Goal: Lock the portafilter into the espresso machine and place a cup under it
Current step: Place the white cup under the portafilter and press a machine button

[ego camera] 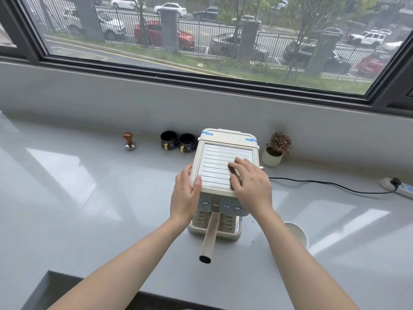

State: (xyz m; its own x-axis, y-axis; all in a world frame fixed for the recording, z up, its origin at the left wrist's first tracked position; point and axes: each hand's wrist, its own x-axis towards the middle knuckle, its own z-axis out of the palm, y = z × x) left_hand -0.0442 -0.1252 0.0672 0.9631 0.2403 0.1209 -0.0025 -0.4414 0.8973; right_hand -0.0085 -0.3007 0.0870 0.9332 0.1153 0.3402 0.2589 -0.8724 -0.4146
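Observation:
A cream espresso machine [223, 157] stands mid-counter, seen from above. The portafilter [209, 238] sits under its front, its cream handle pointing straight toward me with a black end cap. My left hand [185, 195] lies against the machine's left front corner, fingers spread. My right hand [250, 182] rests flat on the ribbed top plate at the right front. Neither hand holds anything. A white cup [298, 234] stands on the counter right of the machine, partly hidden by my right forearm. No cup is visible on the drip tray [225, 222].
Two black cups [178, 142] with gold handles and a wooden-handled tamper [129, 142] stand at the back left. A small potted plant [276, 149] sits at the back right. A black cable [330, 185] runs to a power strip [397, 186] at the far right.

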